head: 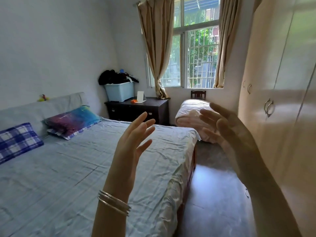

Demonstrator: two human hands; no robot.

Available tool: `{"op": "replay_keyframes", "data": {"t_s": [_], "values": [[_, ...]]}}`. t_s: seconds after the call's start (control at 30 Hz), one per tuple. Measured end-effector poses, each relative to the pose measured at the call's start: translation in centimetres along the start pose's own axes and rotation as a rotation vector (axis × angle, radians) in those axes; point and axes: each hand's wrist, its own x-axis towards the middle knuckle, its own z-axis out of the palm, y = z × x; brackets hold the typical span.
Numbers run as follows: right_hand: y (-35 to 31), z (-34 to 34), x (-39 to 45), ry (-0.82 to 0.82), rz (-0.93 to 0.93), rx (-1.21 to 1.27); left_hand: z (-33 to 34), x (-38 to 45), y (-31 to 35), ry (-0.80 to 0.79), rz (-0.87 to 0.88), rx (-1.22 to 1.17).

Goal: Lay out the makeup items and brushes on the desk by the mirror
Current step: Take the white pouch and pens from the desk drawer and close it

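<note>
Right now both hands are up in the air and hold nothing. On the left hand [132, 142] the fingers are straight and spread apart, and thin silver bangles [113, 203] sit on its wrist. On the right hand [227, 132] the fingers are spread too, palm facing the other hand; it is dark and a bit blurry, so its edges are hard to see. Both arms are cut off at the bottom of the view.

Far across the room, past the big bed [82, 168], stands a dark desk [136, 110]. A small white mirror [141, 97] stands on it, and its glass cannot be seen from here. Just beside the mirror lies something small and orange [134, 101]; it may be a makeup thing, but it is too tiny to tell. A light blue box [119, 91] sits on the desk too, with dark clothes [116, 76] piled on top that hide what is inside.

A rolled pink blanket [191, 115] lies near the window [193, 53], partly behind the right hand. A tall cupboard [280, 82] on the right runs out of view.
</note>
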Motion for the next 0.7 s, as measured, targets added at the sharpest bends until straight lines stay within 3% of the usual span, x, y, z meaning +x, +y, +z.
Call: {"op": "replay_keyframes", "data": {"t_s": [0.33, 0.7], "values": [[7.9, -3.2, 10.4, -0.021, -0.004, 0.052, 2.0, 12.0, -5.1, -0.015, 0.013, 0.03], [16.7, -6.2, 24.0, 0.063, -0.01, -0.079, 3.0, 29.1, -13.2, -0.102, -0.023, 0.0]]}}
